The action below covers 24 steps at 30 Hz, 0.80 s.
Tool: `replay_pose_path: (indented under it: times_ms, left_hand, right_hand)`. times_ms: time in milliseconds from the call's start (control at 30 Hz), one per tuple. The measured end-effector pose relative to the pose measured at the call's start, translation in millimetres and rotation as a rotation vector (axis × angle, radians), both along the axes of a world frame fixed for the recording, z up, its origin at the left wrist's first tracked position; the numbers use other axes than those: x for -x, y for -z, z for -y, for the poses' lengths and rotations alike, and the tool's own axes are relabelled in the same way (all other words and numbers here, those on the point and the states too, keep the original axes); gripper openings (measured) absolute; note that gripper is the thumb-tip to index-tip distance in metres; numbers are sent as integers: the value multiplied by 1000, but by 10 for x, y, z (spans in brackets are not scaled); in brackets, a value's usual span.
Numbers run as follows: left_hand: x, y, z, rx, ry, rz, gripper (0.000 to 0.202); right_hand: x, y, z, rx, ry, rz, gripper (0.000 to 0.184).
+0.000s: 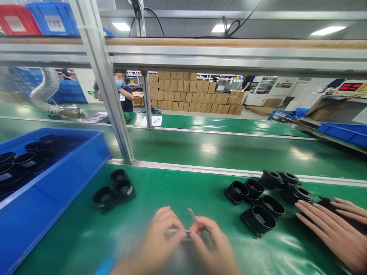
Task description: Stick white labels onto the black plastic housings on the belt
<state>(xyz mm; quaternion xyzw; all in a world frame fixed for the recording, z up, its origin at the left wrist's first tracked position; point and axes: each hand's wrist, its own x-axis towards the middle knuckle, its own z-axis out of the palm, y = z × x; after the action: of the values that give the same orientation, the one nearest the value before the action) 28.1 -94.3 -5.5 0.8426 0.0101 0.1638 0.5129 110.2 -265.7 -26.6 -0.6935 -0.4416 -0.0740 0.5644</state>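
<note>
My left hand (164,235) and my right hand (211,236) meet low in the middle of the view, slightly blurred. Both are closed, pinching a small thin pale strip (187,232) between thumbs and fingers. A pinkish end (191,213) sticks up above my right fingers; whether it belongs to the same strip I cannot tell. To the left stand three black round housings (124,190), some with white labels. Several more black housings (260,219) are grouped to the right.
A blue bin (65,187) of black housings stands at the left. Another person's hands (332,229) are over black parts at the right edge. A metal post (106,84) rises behind the green work surface (177,191), under an overhead shelf beam (229,55).
</note>
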Motion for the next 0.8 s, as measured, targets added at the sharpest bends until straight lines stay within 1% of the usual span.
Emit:
replay_pose_path:
  times_ms: [133, 233, 367, 500, 667, 733, 800]
  left_hand:
    - [-4, 12, -38, -28, 9, -6, 12]
    - [-17, 28, -49, -13, -8, -30, 13]
    - [-23, 50, -39, -13, -3, -70, 12]
    - [2, 125, -57, -61, 56, -77, 19]
    - [-28, 314, -167, -92, 89, -124, 26]
    - [-50, 348, -187, -71, 105, -141, 28]
    - [-55, 339, -180, -28, 101, -164, 31]
  right_hand:
    - [3, 4, 0, 13, 22, -88, 26]
    - [-23, -5, -5, 21, -2, -129, 28]
    - [-64, -19, 5, 41, 8, -99, 35]
    - [-15, -44, 15, 55, 34, -40, 34]
    - [69, -148, -6, 100, 127, 63, 28]
    - [80, -219, 17, 130, 182, 81, 28]
    - [93, -299, 61, 156, 237, 87, 28]
